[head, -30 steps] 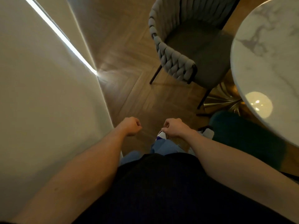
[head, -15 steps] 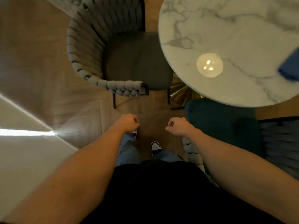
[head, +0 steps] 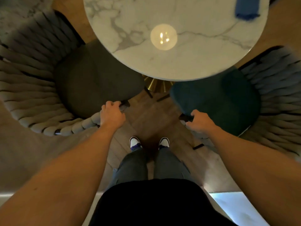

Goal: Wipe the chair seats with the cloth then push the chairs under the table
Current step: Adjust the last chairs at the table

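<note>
Both chairs have been reached since the earlier frame: grey chair gripped by left hand, teal chair by right hand, fingers curled round armrest ends. Cloth is left on the counter. Pushing-in step judged underway; an inward shove is required.

Left hand grips grey chair armrest end — right hand grips teal chair armrest.
</note>
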The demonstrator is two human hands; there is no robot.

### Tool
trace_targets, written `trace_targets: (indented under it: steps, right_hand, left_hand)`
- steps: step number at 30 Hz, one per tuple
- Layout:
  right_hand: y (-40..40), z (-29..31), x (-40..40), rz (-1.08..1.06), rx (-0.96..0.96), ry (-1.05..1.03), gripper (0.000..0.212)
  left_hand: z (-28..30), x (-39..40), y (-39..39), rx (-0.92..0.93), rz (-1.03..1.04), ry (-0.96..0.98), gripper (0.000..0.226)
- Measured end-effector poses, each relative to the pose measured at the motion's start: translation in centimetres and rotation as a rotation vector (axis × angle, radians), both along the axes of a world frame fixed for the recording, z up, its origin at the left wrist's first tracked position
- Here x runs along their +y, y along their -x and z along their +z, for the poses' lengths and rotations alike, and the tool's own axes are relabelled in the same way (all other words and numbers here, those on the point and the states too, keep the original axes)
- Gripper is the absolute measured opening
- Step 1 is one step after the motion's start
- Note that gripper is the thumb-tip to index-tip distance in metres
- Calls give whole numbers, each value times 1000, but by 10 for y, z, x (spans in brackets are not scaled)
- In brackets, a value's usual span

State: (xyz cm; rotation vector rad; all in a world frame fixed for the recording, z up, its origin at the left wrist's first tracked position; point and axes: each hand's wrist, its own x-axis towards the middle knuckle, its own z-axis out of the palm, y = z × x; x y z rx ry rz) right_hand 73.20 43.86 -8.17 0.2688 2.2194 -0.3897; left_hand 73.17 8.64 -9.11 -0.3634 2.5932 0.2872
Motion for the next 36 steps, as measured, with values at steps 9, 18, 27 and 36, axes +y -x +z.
trace_targets:
  steps: [9, 18, 27, 36]
  right_hand:
    - [-25, -44, 7, -98, 65, -123, 33]
    - [-19, -32, 1, -42, 61, -135, 30]
    - [-10, -28, -10, -58, 62, -112, 29]
    - [2, -26, -31, -45, 42, -82, 36]
  left_hand:
    - [-32, -19, 27, -93, -32, 26, 52]
    - [-30, -19, 31, -96, -32, 37, 52]
    - [-29, -18, 34, -104, 7, 26, 53]
    - [-29, -17, 35, -114, 26, 11, 55]
